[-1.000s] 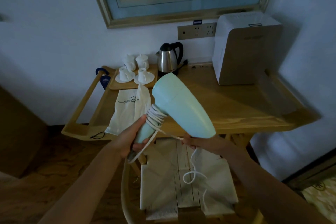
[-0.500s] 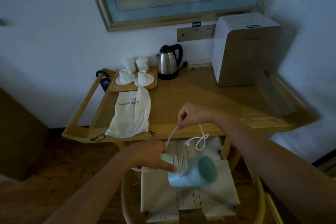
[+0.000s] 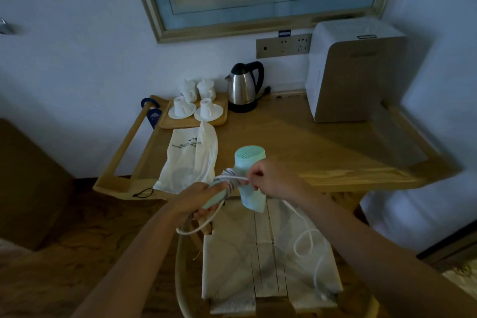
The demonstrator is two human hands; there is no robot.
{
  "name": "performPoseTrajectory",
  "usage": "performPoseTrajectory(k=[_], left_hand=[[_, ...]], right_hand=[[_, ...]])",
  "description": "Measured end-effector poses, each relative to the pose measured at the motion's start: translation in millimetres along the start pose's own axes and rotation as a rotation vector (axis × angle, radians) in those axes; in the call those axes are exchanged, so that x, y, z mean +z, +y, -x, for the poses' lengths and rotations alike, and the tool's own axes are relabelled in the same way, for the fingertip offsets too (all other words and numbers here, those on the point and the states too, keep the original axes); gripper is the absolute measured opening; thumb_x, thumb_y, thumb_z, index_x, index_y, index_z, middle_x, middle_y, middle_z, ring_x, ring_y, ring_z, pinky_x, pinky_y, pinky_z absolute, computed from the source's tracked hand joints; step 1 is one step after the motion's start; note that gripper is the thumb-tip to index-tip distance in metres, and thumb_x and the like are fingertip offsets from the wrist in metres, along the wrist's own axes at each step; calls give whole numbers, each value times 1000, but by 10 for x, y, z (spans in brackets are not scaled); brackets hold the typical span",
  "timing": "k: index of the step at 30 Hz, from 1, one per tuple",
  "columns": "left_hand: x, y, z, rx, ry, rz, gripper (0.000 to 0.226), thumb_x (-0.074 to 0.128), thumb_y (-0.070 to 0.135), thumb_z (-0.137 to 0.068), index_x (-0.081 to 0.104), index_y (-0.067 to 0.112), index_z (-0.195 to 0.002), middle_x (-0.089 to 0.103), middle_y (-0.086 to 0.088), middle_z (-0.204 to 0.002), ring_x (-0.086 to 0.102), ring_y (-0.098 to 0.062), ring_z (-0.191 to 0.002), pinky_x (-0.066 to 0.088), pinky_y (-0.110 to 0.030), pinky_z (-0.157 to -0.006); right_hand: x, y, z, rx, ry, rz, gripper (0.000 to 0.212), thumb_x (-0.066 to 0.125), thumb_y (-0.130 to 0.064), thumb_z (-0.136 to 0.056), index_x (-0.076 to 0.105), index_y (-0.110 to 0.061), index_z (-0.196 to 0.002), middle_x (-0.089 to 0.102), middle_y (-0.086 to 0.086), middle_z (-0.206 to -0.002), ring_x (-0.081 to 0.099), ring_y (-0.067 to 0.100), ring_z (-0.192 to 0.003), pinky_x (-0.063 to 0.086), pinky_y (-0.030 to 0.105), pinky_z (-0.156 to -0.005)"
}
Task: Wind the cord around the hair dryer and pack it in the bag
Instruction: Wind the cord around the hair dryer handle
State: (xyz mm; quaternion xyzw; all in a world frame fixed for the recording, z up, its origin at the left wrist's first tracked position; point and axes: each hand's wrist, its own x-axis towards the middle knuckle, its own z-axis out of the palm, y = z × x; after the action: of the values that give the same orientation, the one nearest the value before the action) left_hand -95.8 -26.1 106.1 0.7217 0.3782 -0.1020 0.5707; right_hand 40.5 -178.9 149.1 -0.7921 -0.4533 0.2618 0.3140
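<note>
- Wooden tabletop (image 3: 296, 142): flat white cloth bag (image 3: 191, 160) lies there, unopened; packing not started.
- Mint-green plastic hair dryer (image 3: 249, 181), held above the tabletop's front edge: left hand (image 3: 196, 200) grip closed round handle.
- White cord (image 3: 308, 242): right hand (image 3: 271, 179) grip pinches it at the coils; the long slack tail may snag on the chair below, and the turns may loosen.

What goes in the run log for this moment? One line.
stage: winding | left hand: holds hair dryer | right hand: pinches cord | bag: flat on table

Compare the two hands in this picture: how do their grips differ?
The left hand wraps around the handle of the hair dryer, while the right hand only pinches the white cord between its fingertips. The left hand sits lower and nearer the camera; the right hand is beside the dryer's body. Both work on the same dryer, above the chair.
</note>
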Motion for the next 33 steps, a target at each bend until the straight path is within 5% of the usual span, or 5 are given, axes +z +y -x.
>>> performPoseTrajectory(k=[4, 9, 19, 28, 33], left_hand=[[53, -25, -3, -73, 9, 398, 42, 48, 55, -85, 49, 19, -65, 49, 5, -41, 41, -4, -29, 33, -15, -34], [108, 89, 39, 8, 5, 347, 47, 43, 61, -84, 47, 20, -62, 41, 7, -34, 35, -3, -27, 27, -14, -33], [-13, 212, 289, 157, 82, 570, 47, 53, 63, -70, 58, 17, -77, 54, -1, -49, 36, -7, -32, 29, -14, -32], [-77, 161, 402, 269, -209, 641, 63, 58, 73, -61, 60, 10, -72, 46, -1, -44, 30, -4, -26, 21, -12, -28], [-78, 312, 639, 338, -311, 219, 63, 64, 79, -41, 65, 20, -62, 51, 2, -38, 36, -1, -28, 28, -9, -31]], right_hand=[[281, 136, 135, -136, 178, 8, 18, 52, -20, -92, 67, -10, -89, 64, 2, -75, 49, 5, -56, 34, 15, -51], [564, 219, 335, -270, 156, -180, 21, 46, -15, -95, 63, -9, -106, 49, -18, -58, 54, -2, -49, 38, 7, -50], [434, 785, 339, -62, -152, -653, 26, 44, -17, -96, 64, -15, -80, 43, 3, -59, 43, 13, -47, 34, 25, -48], [296, 868, 246, -41, -269, -500, 23, 50, -16, -94, 67, -18, -78, 66, 4, -80, 62, 11, -81, 47, 22, -79], [174, 1009, 32, 8, -260, -142, 30, 57, -8, -88, 58, -9, -118, 55, 2, -103, 54, 20, -97, 46, 46, -98]])
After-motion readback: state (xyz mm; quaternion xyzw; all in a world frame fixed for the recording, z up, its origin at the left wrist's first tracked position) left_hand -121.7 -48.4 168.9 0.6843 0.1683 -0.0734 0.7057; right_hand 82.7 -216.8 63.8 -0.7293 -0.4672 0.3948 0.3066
